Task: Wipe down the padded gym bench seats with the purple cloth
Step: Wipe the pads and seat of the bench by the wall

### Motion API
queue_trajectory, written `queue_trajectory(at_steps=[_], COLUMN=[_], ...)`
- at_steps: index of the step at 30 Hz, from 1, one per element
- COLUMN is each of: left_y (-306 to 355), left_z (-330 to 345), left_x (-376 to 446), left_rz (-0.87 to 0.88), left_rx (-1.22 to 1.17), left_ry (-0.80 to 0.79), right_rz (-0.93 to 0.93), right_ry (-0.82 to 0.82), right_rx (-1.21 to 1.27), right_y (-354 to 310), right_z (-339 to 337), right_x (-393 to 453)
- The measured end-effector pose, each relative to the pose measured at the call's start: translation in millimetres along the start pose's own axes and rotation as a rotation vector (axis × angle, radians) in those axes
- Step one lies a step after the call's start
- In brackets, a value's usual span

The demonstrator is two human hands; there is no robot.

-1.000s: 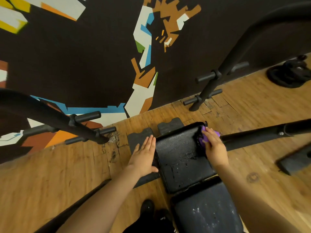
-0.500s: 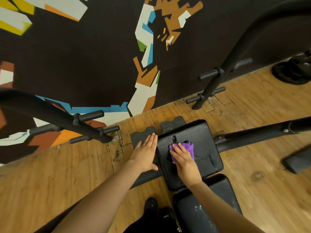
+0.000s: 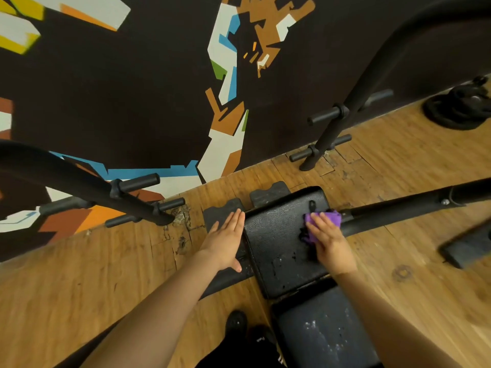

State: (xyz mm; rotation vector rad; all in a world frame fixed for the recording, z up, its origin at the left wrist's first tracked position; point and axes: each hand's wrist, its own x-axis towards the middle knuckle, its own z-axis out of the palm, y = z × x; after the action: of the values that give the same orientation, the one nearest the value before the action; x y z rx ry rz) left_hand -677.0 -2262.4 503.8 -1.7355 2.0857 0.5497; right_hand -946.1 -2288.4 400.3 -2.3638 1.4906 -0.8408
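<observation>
A black padded bench pad (image 3: pixel 276 240) with a worn, cracked surface sits in the middle, and a second scuffed pad (image 3: pixel 318 333) lies nearer to me. My right hand (image 3: pixel 329 243) presses the purple cloth (image 3: pixel 325 220) flat onto the far right part of the upper pad, fingers spread over it. My left hand (image 3: pixel 225 240) rests flat, fingers straight, against the pad's left edge and holds nothing.
Black rack uprights with pegs stand at left (image 3: pixel 132 197) and right (image 3: pixel 334 128). A black frame tube (image 3: pixel 411 208) runs right from the pad. Weight plates (image 3: pixel 459 107) lie far right on the wooden floor (image 3: pixel 79 282). A painted dark wall is behind. My shoe (image 3: pixel 236 322) is below.
My right hand swept the cloth from the pad's right edge to its left middle, then back to the right side. My left hand stayed at the pad's left edge.
</observation>
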Motion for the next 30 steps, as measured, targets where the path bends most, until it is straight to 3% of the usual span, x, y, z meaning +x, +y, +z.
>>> queue_trajectory(at_steps=[4, 8, 9, 12, 18, 24, 27, 30], left_y=[1.9, 1.7, 2.4, 4.7, 6.3, 8.3, 6.1, 5.4], left_z=[0.1, -3.6, -3.6, -3.0, -0.1, 0.3, 0.8, -0.5], left_x=[0.6, -0.6, -0.6, -0.2, -0.4, -0.3, 0.5, -0.9], left_rz=[-0.003, -0.011, -0.013, -0.015, -0.023, -0.037, -0.04, -0.044], left_rx=[0.001, 0.023, 0.024, 0.031, 0.051, 0.079, 0.125, 0.146], left_ry=[-0.003, -0.019, -0.021, -0.008, 0.007, 0.021, 0.023, 0.008], right_rz=[0.07, 0.394, 0.391, 0.169, -0.212, -0.519, -0.565, -0.495], right_ry=[0.01, 0.18, 0.203, 0.162, -0.069, -0.136, -0.175, -0.17], right_rx=[-0.001, 0.103, 0.079, -0.043, -0.039, -0.076, -0.059, -0.016], right_y=[0.2, -1.8, -2.5, -15.8, -82.4, -76.1, -67.1, -48.4], right_z=[-2.6, -2.9, -1.7, 11.4, 49.2, 52.2, 50.2, 37.0], right_x=[2.7, -0.4, -4.2, -16.0, -39.8, -36.9, -32.3, -28.1])
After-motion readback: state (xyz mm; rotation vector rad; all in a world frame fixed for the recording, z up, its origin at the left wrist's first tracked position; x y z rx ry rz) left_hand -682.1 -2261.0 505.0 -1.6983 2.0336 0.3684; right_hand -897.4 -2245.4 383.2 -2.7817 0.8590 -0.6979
